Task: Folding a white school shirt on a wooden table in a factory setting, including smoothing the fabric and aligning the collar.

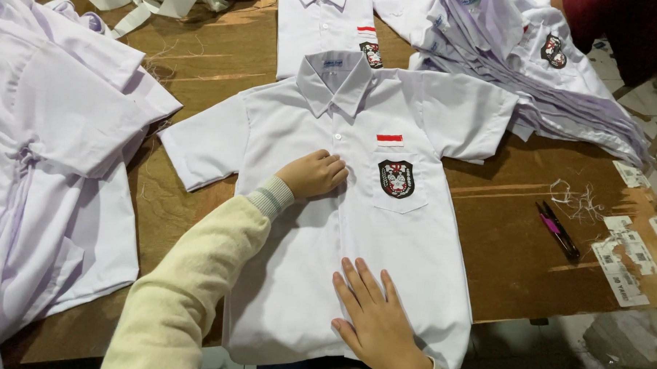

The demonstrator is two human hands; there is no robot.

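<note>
A white short-sleeved shirt [301, 125] lies front-up on the brown table [516, 235], buttoned, with a red-and-white strip and a dark crest on its chest pocket [397, 181]. My left hand [314, 173], in a cream sleeve, rests on the button line at chest height with fingers curled, pressing the cloth. My right hand [373, 317] lies flat with fingers spread on the lower front of the shirt, near the hem.
A heap of white shirts [46, 145] fills the left side. Another flat shirt [323, 20] lies behind, and a stack of folded ones [558, 83] sits at the back right. Thread snips with a pink handle [558, 230], loose threads and paper labels [624, 260] lie at right.
</note>
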